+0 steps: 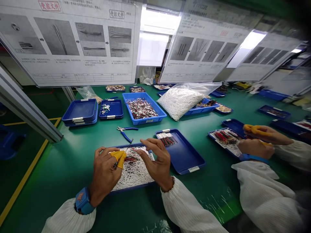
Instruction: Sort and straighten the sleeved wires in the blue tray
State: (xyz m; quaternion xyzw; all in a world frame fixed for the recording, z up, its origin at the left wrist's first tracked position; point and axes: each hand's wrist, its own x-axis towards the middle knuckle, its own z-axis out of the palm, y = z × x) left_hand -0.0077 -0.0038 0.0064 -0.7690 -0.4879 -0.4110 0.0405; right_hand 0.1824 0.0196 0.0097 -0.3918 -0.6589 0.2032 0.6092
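Green bench [80,168]; three sheets [73,68] hang above. One tube tray [132,187] sits on it. Two hands over the tube tray: left hand [107,171] pinches thin wire [128,146], strand count unclear; right hand [157,161] has thumb and fingers spread, nothing visible between them. Beyond the tube tray: one pliers [121,129], one deep bin [149,121], one bag [179,102]. Right of it: one flat tray [187,155], then two co-worker's hands [255,149].

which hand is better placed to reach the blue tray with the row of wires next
Probably the right hand: it is nearer that blue tray, and its thumb and forefinger stand apart, while the left hand seems to pinch wires.
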